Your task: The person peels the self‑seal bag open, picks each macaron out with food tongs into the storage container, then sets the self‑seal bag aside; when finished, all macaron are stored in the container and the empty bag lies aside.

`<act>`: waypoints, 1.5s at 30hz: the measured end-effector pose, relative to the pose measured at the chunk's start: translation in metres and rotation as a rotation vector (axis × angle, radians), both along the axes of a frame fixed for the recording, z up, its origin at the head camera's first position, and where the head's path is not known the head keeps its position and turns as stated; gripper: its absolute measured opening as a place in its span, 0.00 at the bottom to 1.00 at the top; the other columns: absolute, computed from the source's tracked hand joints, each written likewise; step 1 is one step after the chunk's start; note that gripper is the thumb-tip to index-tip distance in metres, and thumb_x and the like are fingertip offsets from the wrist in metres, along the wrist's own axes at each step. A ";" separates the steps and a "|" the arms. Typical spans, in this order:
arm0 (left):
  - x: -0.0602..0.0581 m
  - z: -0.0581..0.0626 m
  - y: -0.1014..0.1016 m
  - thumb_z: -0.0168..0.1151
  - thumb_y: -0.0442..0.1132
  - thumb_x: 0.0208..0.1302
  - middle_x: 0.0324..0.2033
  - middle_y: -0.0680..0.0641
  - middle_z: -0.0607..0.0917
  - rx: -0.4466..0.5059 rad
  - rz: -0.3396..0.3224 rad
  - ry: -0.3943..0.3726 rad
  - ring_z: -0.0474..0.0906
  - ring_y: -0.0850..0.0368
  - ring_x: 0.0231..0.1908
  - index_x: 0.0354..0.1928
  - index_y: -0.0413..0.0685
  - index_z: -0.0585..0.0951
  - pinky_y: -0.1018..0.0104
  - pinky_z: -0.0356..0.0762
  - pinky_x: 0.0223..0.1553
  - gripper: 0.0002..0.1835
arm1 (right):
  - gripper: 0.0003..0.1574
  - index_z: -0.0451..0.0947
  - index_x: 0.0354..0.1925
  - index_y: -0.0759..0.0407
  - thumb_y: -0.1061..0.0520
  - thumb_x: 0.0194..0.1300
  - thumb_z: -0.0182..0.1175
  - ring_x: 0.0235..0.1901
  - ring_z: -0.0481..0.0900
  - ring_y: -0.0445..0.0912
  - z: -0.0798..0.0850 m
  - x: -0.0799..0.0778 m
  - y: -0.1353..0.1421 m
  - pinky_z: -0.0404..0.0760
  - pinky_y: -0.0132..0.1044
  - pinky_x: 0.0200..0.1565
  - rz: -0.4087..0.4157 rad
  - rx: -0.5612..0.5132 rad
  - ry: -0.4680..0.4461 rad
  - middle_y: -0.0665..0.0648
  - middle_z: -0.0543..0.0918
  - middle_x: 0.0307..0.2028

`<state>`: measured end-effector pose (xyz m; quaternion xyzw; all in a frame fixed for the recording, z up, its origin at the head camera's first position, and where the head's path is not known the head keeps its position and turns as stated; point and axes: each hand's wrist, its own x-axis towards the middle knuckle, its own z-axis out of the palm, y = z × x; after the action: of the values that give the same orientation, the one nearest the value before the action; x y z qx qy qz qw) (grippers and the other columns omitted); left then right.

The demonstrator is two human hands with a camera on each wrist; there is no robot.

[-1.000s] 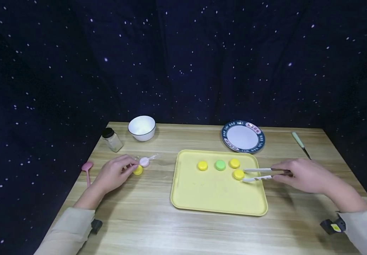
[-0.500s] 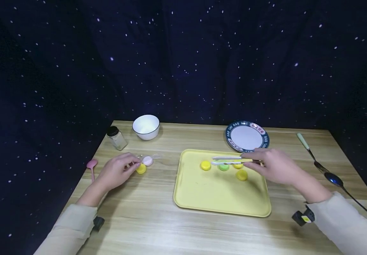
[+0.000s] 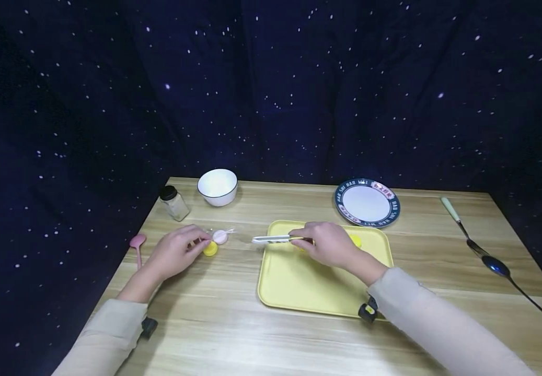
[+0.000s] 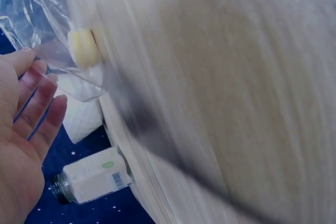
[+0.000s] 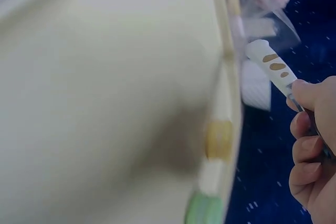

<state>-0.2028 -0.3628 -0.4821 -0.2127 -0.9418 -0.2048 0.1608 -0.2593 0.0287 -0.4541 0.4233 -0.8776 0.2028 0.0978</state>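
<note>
My left hand (image 3: pixel 176 253) pinches the edge of a clear plastic bag (image 4: pixel 39 11) between thumb and fingertips. A yellow macaron (image 3: pixel 210 249) and a pale pink macaron (image 3: pixel 220 237) lie at the bag, just beyond those fingers. My right hand (image 3: pixel 329 248) grips tongs (image 3: pixel 271 239) with white slotted tips, pressed together and pointing left past the tray's rim toward the bag. Beneath that hand is a yellow tray (image 3: pixel 299 292). On it the right wrist view shows a yellow macaron (image 5: pixel 218 140) and a green macaron (image 5: pixel 205 211); the hand mostly hides them in the head view.
A white bowl (image 3: pixel 217 187) and a black-capped jar (image 3: pixel 174 203) stand at the back left, a pink spoon (image 3: pixel 137 241) at the left edge. Behind the tray is a blue-rimmed plate (image 3: pixel 367 202). A fork (image 3: pixel 450 209) and a dark spoon (image 3: pixel 495 266) lie at right.
The right hand let a yellow macaron go on the tray and carried the tongs left across it, their tips coming together. The left hand stays at the bag.
</note>
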 end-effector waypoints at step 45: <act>-0.001 0.004 -0.002 0.65 0.42 0.63 0.38 0.62 0.82 0.027 0.018 0.056 0.77 0.66 0.34 0.39 0.55 0.84 0.64 0.76 0.32 0.04 | 0.25 0.77 0.58 0.45 0.39 0.67 0.56 0.22 0.70 0.38 -0.015 -0.006 -0.104 0.68 0.33 0.19 0.077 0.076 -0.194 0.42 0.74 0.27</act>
<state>-0.2041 -0.3647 -0.4777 -0.2079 -0.9359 -0.2101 0.1917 -0.2657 -0.0748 -0.4692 0.4385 -0.8730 0.2130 -0.0116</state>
